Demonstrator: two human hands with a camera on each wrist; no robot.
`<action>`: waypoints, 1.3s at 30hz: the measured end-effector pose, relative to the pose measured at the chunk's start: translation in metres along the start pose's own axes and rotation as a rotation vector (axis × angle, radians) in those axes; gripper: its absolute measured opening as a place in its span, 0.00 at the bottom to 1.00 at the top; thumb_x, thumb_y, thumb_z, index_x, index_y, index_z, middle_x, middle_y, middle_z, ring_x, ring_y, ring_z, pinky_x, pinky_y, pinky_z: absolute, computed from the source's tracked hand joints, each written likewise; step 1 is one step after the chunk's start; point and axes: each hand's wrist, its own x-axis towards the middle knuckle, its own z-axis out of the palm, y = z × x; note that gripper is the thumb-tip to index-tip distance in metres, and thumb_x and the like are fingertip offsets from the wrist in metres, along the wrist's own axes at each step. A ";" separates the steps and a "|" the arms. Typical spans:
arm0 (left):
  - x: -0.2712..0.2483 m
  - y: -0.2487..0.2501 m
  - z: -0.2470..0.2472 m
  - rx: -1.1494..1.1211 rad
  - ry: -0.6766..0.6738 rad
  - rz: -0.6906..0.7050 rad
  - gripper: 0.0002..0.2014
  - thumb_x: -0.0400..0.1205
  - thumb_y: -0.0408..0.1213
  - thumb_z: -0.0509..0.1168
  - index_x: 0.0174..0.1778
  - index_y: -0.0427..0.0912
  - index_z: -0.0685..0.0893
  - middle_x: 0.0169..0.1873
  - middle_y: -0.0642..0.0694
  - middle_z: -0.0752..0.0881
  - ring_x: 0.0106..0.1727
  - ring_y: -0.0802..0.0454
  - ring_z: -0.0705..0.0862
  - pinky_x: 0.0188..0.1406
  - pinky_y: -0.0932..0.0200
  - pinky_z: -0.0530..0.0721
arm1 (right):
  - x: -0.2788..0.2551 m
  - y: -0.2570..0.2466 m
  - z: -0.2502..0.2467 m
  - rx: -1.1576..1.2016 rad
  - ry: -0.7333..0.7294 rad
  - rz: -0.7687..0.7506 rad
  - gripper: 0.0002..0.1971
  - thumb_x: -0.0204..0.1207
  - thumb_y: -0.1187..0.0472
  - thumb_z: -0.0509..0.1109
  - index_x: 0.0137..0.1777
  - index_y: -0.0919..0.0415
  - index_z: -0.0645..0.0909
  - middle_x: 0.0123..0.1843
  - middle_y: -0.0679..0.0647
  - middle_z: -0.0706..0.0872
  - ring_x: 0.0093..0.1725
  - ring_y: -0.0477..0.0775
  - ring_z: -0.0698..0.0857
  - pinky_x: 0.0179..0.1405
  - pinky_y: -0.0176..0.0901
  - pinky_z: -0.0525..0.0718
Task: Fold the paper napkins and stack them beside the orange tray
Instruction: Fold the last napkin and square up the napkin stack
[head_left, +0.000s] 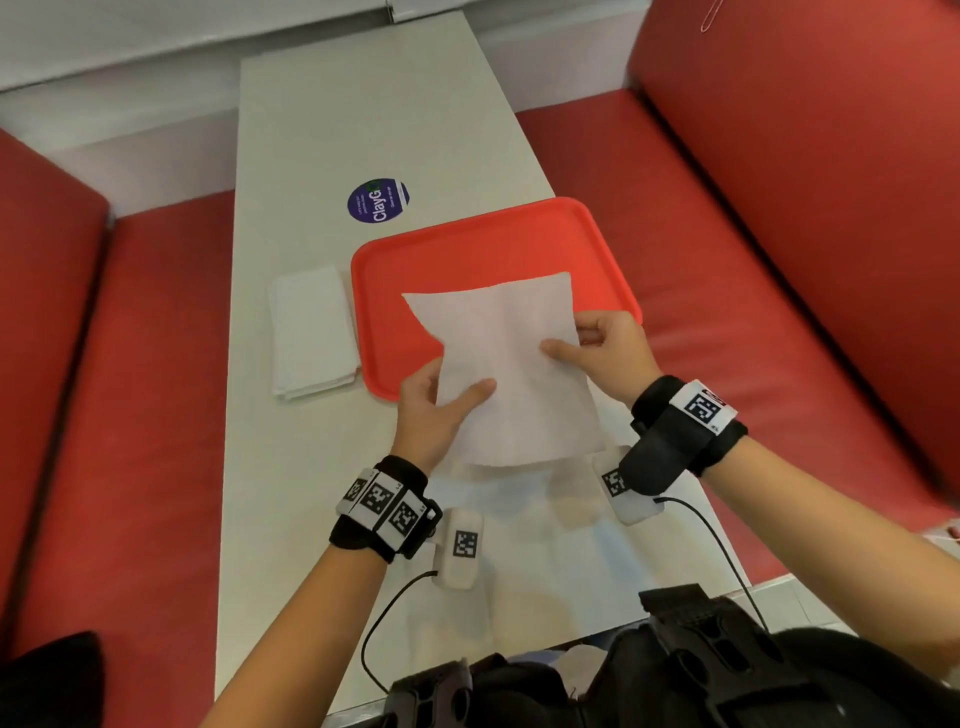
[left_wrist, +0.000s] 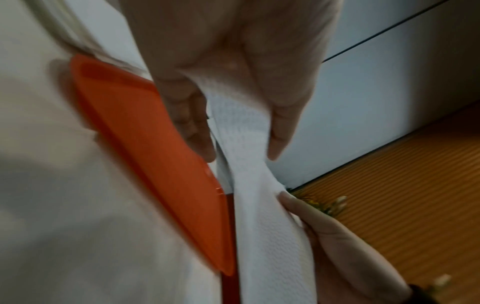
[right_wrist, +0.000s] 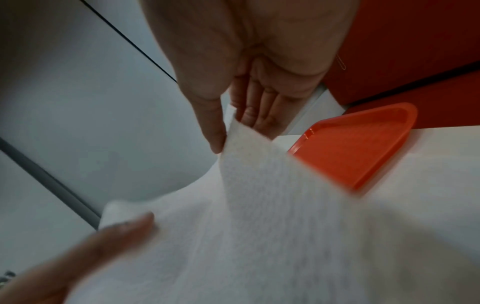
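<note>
An unfolded white paper napkin (head_left: 509, 364) is held in the air above the near edge of the orange tray (head_left: 483, 244). My left hand (head_left: 441, 405) pinches its left edge, thumb on top and fingers underneath. My right hand (head_left: 597, 353) pinches the right edge the same way. A stack of folded napkins (head_left: 311, 332) lies on the table just left of the tray. In the left wrist view the napkin (left_wrist: 249, 164) runs between thumb and fingers, with the tray (left_wrist: 155, 156) beside it. In the right wrist view the napkin (right_wrist: 259, 205) hangs from the pinch, the tray (right_wrist: 363, 148) beyond it.
The long white table (head_left: 363, 104) runs away from me between red bench seats (head_left: 779, 260). A round purple sticker (head_left: 378, 201) sits behind the tray. More white napkins (head_left: 519, 499) lie flat on the table below my wrists. Cables hang from both wrist cameras.
</note>
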 end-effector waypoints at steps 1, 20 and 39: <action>-0.002 0.006 0.001 -0.017 -0.064 0.012 0.12 0.74 0.28 0.76 0.51 0.44 0.88 0.48 0.50 0.92 0.51 0.52 0.90 0.50 0.56 0.87 | -0.001 -0.004 0.002 0.034 -0.021 -0.016 0.07 0.72 0.62 0.80 0.49 0.55 0.90 0.46 0.51 0.93 0.45 0.52 0.92 0.50 0.54 0.91; 0.034 0.031 -0.100 0.097 0.206 0.086 0.17 0.75 0.21 0.73 0.60 0.31 0.84 0.58 0.42 0.85 0.52 0.63 0.88 0.48 0.63 0.87 | -0.010 -0.020 0.036 0.255 -0.143 0.030 0.12 0.82 0.62 0.68 0.58 0.72 0.81 0.38 0.65 0.89 0.33 0.57 0.90 0.32 0.42 0.87; 0.165 -0.025 -0.219 0.124 0.587 -0.298 0.20 0.84 0.28 0.61 0.71 0.48 0.79 0.49 0.43 0.87 0.42 0.48 0.85 0.38 0.57 0.86 | 0.002 -0.003 0.025 0.145 -0.034 0.140 0.11 0.84 0.58 0.65 0.55 0.67 0.83 0.40 0.63 0.90 0.33 0.55 0.88 0.29 0.41 0.86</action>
